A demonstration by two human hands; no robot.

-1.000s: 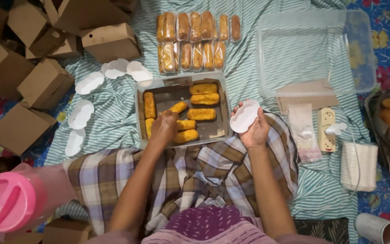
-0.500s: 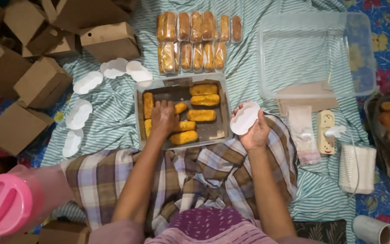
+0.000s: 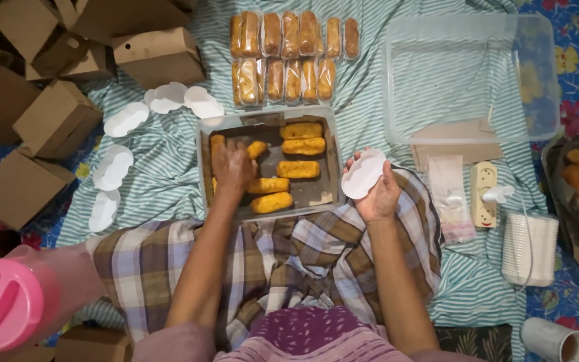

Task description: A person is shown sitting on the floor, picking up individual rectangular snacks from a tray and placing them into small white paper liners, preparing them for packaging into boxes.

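Down on the dark rectangular metal baking tray (image 3: 323,194), the left hand (image 3: 232,167) sits palm-down over the left-side golden fried rolls (image 3: 257,149), fingers curled loosely onto them, though I can't tell if it's actually pinching one or just resting there. Right hand (image 3: 378,194) is off the tray's right edge, holding a small white oval paper liner (image 3: 363,173) up on its fingertips, thumb pressed on the edge, liner tilted a bit. Five or so more rolls lie loose in the tray, which rests at the edge of a brown-and-white plaid cloth on the lap. Behind it there's a double row of plastic-wrapped rolls (image 3: 293,57) on the green striped sheet, a clear plastic tub (image 3: 470,74) to the right, spare white liners (image 3: 112,167) scattered left, and brown cardboard boxes (image 3: 55,117) stacked past those. Honestly the risk I see: those rolls look soft and greasy, so a loose grab could break or drop one, and that flimsy liner could fold or slip since it's only held by the edge.
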